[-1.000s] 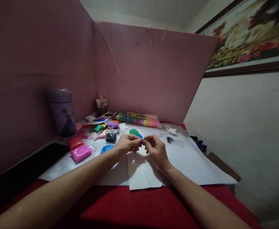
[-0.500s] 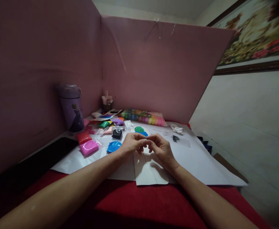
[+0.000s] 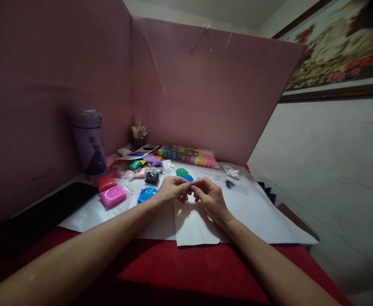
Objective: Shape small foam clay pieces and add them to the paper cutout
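My left hand [image 3: 173, 189] and my right hand [image 3: 209, 194] meet fingertip to fingertip above a white sheet [image 3: 195, 231]. The fingers of both are pinched together; whatever is between them is too small or hidden to make out. Just beyond the fingers lie a green textured patch [image 3: 182, 171] and a blue patch [image 3: 186, 178], the blue one partly covered by my fingers. A packet of blue clay [image 3: 147, 194] lies beside my left wrist, with a packet of black clay [image 3: 152, 177] behind it.
Pink [image 3: 113, 196] and red [image 3: 106, 183] clay packets lie left, near a purple tumbler [image 3: 89, 144] and a dark flat slab [image 3: 52, 206]. A long pack of colourful clay [image 3: 186, 156] lies along the pink back panel [image 3: 205, 93]. Black strands [image 3: 229, 184] and crumpled tissue [image 3: 231, 171] lie right.
The whole view has shifted slightly, so things sit a little further left. My hands stay pinched together over the sheet, with the fingertips moved only slightly.
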The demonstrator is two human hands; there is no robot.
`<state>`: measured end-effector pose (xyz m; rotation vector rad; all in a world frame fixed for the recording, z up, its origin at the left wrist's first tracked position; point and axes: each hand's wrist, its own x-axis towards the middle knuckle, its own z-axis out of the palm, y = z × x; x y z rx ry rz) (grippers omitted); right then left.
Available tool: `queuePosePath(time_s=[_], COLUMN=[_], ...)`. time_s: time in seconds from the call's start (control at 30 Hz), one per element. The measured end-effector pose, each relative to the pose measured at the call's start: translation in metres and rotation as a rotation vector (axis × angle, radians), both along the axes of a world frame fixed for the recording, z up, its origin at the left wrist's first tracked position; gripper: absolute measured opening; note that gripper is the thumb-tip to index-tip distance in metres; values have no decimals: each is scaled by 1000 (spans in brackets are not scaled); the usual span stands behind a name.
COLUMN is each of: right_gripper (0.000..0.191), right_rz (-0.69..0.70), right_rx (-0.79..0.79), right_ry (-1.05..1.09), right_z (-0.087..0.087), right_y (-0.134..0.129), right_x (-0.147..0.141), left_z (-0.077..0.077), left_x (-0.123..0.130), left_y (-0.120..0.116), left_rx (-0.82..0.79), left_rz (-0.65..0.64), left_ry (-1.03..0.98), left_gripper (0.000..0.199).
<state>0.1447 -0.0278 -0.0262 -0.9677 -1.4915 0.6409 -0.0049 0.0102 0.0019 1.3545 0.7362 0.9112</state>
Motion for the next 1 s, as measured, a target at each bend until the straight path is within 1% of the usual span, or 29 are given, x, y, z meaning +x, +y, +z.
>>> queuePosePath(time_s=[0.1, 0.23, 0.3, 0.37, 0.5, 0.57, 0.6, 0.67, 0.77, 0.83, 1.0], right_gripper=[14, 11, 11, 12, 13, 15, 17, 20, 22, 23, 22], right_rz=[-32, -74, -78, -95, -172, -212, -225, -232, -206, -169, -48], right_rx=[8, 16, 4, -11, -44, -51, -52, -57, -73, -76, -52], right_ry=[-24, -31, -5, 62, 210, 247, 252, 235, 201, 196, 177], right_z=[1, 2, 2, 2, 4, 4, 3, 2, 0, 0, 3], right_y=[-1, 0, 2, 5, 11, 13, 14, 14, 14, 12, 8], right_x=[1, 2, 2, 1, 4, 7, 9, 11, 11, 10, 4], left_z=[2, 4, 4, 4, 4, 4, 4, 4, 1, -1, -8], left_x=[1, 2, 3, 3, 1, -2, -4, -6, -5, -3, 0], left_y=[-2, -3, -2, -1, 2, 2, 3, 3, 2, 3, 3], left_rx=[16, 52, 58, 61, 76, 66, 60, 59, 61, 49, 34], left_rz=[37, 27, 49, 115, 277, 314, 315, 287, 184, 129, 44], left_ry=[11, 38, 72, 74, -38, -94, -112, -134, -141, -125, -38], left_gripper=[5, 4, 1, 4, 5, 2, 5, 13, 21, 25, 32])
